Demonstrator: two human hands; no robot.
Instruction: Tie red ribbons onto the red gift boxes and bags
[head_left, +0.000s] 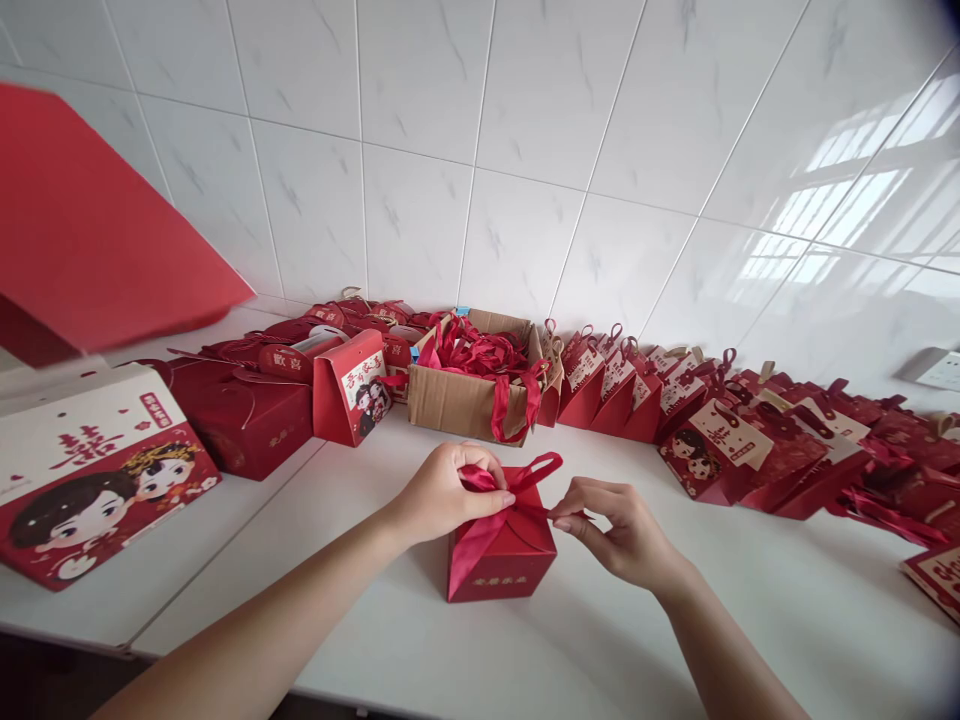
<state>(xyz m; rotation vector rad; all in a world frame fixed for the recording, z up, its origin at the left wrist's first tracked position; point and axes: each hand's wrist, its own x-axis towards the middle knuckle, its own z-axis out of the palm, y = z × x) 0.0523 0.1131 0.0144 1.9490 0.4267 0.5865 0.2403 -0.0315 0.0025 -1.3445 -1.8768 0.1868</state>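
A small red gift box [504,562] with gold characters on its front stands on the white counter [420,660] right before me. A red ribbon [525,480] is knotted on its top, with a loop sticking up. My left hand [442,492] is closed, pinching the ribbon at the left of the knot. My right hand [621,528] pinches the ribbon's other end just right of the box.
An open cardboard carton [457,400] full of red ribbons sits behind the box. Several finished red gift boxes [712,440] line the tiled wall to the right, more red boxes [247,415] to the left. A large flat illustrated box [90,475] lies at far left.
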